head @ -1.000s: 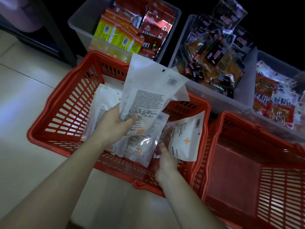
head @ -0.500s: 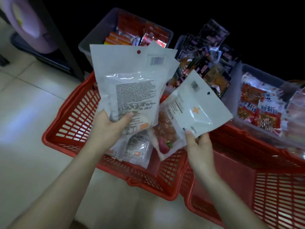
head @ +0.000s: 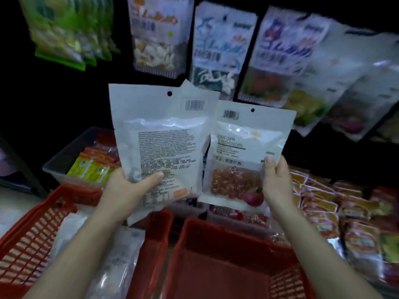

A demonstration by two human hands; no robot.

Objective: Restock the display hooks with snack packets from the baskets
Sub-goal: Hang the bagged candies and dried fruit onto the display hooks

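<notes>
**Head view: two white packets held up in front of the hanging display**

I see the left grip (head: 129,190) curled round the lower left corner of a large white packet (head: 162,134), with the thumb lying across its printed back. A corner of at least one more packet shows behind its top edge, but I cannot tell how many are stacked there. The right grip (head: 276,182) pinches the right edge of a smaller white packet (head: 244,134). Its front faces me, and a clear window low down shows orange-red pieces. Each packet has a punched hole near its top. The two meet edge to edge, and I cannot tell which lies in front.

Both are held above two red baskets. The left basket (head: 32,234) has pale packets inside, too blurred to read. The right basket (head: 216,255) is cut off by the bottom of the frame.

Behind, the hanging packets (head: 224,44) are smeared by motion and their print is unreadable. The green packets (head: 62,33) at upper left are cut off by the top edge. The hooks are lost in the dark. A clear bin (head: 56,160) of yellow and orange sachets sits partly hidden behind the large packet. Red and orange piled packets (head: 319,208) at the right blur off the edge.
</notes>
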